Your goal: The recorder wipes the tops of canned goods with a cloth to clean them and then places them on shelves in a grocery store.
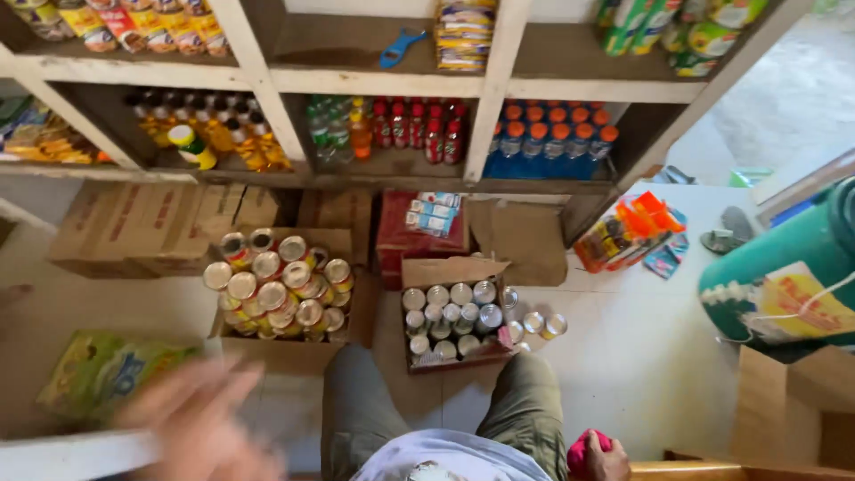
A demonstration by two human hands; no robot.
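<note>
My left hand (191, 423) is blurred at the lower left with its fingers spread and nothing in it. It hovers over a cardboard box (36, 330) that holds a green and yellow packet (102, 374). My right hand (606, 456) sits low by my right knee, closed on a pink cloth (586, 445). In front of my knees stand two open cartons of tins: a large one heaped with gold-lidded tins (276, 285) and a smaller one with silver-topped tins (450, 316). Two loose tins (543, 323) lie beside the smaller carton.
White wooden shelves (392, 82) hold rows of bottles: amber, green, red and orange-capped blue. Flattened cardboard boxes (160, 223) and a red carton (419, 236) sit under them. Snack packets (628, 232) lie on the white floor at right, by a green sack (784, 267) and a sandal (730, 232).
</note>
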